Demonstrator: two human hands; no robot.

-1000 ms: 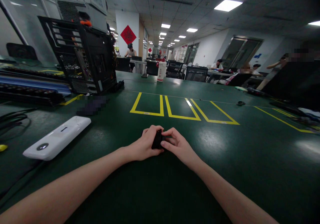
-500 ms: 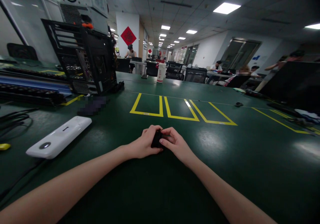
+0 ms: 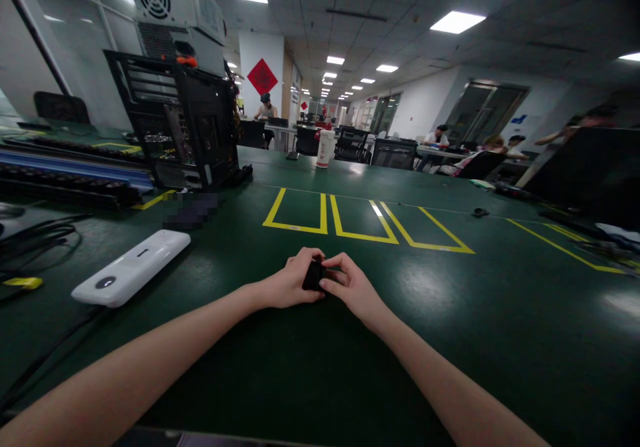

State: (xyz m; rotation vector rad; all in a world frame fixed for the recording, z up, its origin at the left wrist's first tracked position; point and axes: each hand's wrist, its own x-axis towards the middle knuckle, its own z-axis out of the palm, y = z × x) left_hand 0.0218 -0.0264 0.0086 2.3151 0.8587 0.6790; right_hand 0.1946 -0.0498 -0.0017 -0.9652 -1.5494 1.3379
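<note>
A small black block-shaped object is between my two hands, low over the green table. My left hand is closed around its left side, with the thumb at the near edge and the fingers over the far edge. My right hand pinches at its right side with thumb and fingertips. What kind of object it is, and whether something smaller sits between the right fingertips, I cannot make out. Beyond the hands, yellow tape outlines mark the tabletop.
To the left lies a white power strip-like device with a cable. Behind it stand a black computer case and a metal power supply. A white bottle stands at the far edge. A dark monitor is at right. People sit farther back.
The view has tilted slightly upward and turned a little left, bringing the table's near edge into sight. Both hands keep nearly the same hold on the black object.
</note>
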